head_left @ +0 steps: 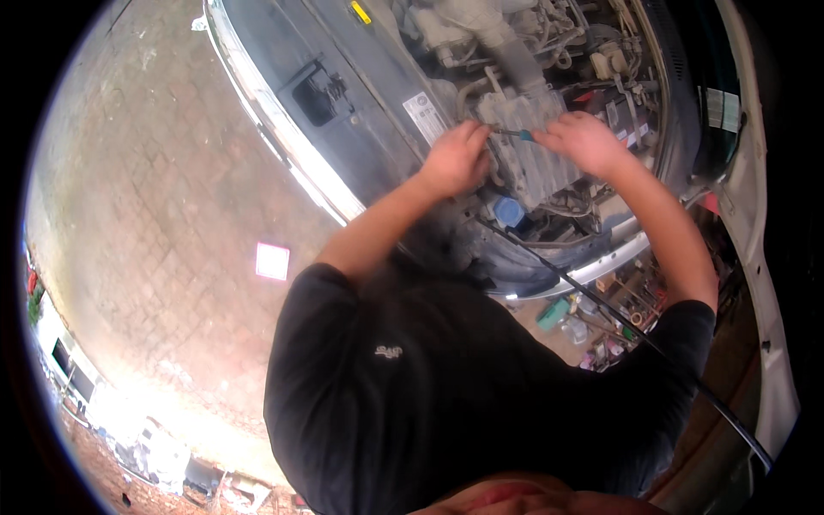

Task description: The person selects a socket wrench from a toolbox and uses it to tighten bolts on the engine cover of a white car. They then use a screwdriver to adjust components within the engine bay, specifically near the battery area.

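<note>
Both my hands reach over the engine bay of a car with its bonnet raised. A slim screwdriver with a metal shaft and a teal handle spans the gap between them. My right hand is closed round the handle, most of which the fingers cover. At the shaft's other end the fingers of my left hand are curled and pinched together, hiding the tip. Directly beneath lies a dusty, ribbed grey cover. Nearer to me, a blue reservoir cap sits beside it.
A black prop rod slants past my right arm toward the raised bonnet. Dusty hoses and engine parts fill the far side. Tools and containers lie below the car's edge. Brick paving extends on the left.
</note>
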A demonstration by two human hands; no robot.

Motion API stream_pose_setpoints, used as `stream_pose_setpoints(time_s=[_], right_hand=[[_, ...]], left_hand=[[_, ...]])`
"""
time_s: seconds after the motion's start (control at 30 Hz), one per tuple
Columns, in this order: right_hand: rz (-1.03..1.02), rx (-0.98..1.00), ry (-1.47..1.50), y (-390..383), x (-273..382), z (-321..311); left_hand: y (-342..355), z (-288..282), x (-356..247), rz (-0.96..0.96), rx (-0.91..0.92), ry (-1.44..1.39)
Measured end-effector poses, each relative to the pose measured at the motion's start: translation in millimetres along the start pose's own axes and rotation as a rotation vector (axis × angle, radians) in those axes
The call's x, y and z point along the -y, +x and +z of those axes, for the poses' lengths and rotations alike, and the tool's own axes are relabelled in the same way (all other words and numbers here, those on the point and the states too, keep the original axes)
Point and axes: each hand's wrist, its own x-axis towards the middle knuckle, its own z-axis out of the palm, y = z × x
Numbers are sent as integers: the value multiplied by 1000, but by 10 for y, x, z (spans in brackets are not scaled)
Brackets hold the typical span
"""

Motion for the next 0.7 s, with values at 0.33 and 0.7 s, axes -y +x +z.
stream_pose_setpoints(time_s=[0.33,0.7], right_hand=[[1006,3,1518,-51,137,82],[270,-46,132,-59,141,-179]], left_hand=[[696,328,-208,45,221,-119],[670,418,-227,54,109,-79]])
